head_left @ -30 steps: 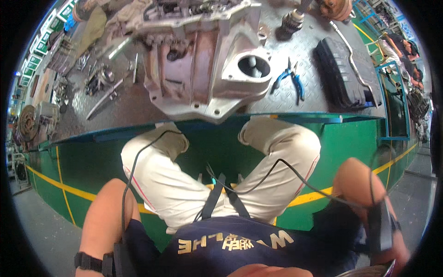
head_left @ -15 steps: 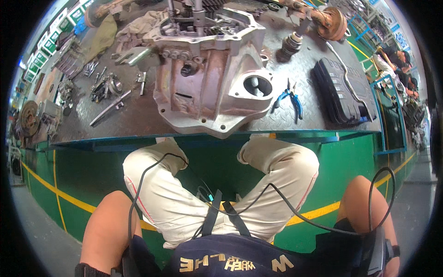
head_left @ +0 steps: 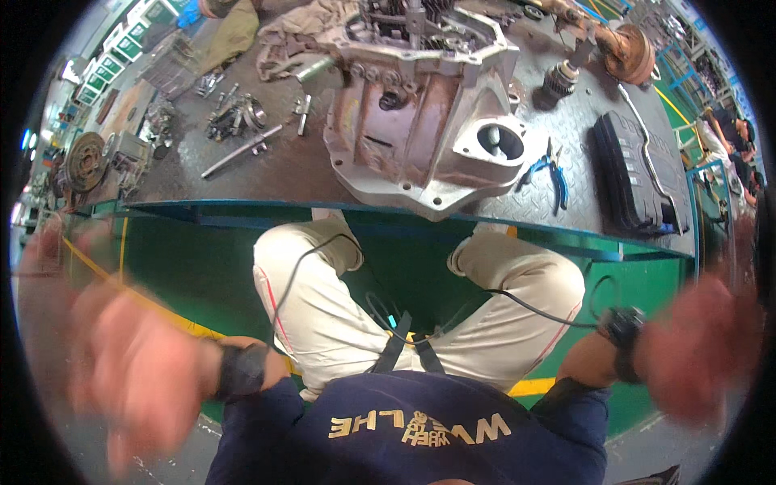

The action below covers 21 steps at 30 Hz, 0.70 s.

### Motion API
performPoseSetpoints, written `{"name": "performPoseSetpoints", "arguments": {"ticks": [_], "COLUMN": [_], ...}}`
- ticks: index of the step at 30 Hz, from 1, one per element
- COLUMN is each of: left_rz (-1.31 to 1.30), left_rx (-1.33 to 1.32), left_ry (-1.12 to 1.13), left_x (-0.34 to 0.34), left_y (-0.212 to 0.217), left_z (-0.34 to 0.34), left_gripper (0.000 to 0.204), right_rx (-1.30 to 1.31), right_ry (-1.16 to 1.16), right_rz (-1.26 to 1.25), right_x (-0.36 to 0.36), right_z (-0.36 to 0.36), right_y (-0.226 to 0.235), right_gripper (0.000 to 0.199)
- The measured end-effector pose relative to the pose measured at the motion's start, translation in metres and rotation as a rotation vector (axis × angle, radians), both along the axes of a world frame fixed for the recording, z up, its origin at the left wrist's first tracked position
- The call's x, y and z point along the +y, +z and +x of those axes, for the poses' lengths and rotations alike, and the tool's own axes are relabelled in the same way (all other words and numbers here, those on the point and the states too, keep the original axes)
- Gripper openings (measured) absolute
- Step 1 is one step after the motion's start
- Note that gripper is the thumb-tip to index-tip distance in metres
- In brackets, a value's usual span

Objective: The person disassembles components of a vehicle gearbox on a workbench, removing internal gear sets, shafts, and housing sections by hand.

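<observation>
My left hand [head_left: 141,368] is raised at the lower left, touching nothing I can see. On the far right my right hand [head_left: 691,347] is raised too. Both are smeared by motion, so their fingers are hard to read. A black band circles each wrist. In front of my knees, a large grey metal gearbox housing [head_left: 404,153] stands on the workbench [head_left: 283,182], with shafts and gears showing in its open top. Blue-handled pliers [head_left: 559,184] lie to its right, jaws apart. A metal rod [head_left: 238,152] rests to its left.
A black tool case [head_left: 626,178] with a bent metal bar [head_left: 638,133] on it lies at the bench's right. Small metal parts [head_left: 234,115], a brown disc [head_left: 84,162] and rags [head_left: 299,36] occupy the left. A black cable [head_left: 537,312] crosses my lap.
Both hands have swung up and outward into view; before, the forearms hung low at the sides. The view has shifted, so the bench things appear further right. Nothing on the bench has visibly moved.
</observation>
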<state>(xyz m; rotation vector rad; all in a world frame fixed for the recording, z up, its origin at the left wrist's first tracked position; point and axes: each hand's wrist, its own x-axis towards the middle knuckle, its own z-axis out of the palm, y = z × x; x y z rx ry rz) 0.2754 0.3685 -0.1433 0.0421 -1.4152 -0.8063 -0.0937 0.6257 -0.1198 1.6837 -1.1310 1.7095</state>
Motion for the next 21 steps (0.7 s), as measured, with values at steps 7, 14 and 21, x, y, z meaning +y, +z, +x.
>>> {"name": "performPoseSetpoints", "arguments": {"ticks": [7,14,21], "left_rz": [-0.259,-0.458,-0.643], "left_rx": [-1.226,-1.407,-1.338], "left_ry": [0.152,0.188,0.363], "left_x": [-0.019,-0.016,-0.038], "left_y": [-0.079,-0.099,-0.118], "left_z": [-0.072,-0.108,-0.114], "left_gripper": [0.073,0.075,0.062], "right_rx": [0.300,0.463,0.548], "right_ry": [-0.225,-0.374,-0.444], "right_rz": [0.874,0.843,0.801], "right_x": [-0.089,-0.112,-0.111], "right_z": [0.006,0.001,-0.001], "right_y": [-0.108,-0.144,-0.151], "right_gripper": [0.072,0.063,0.060]}}
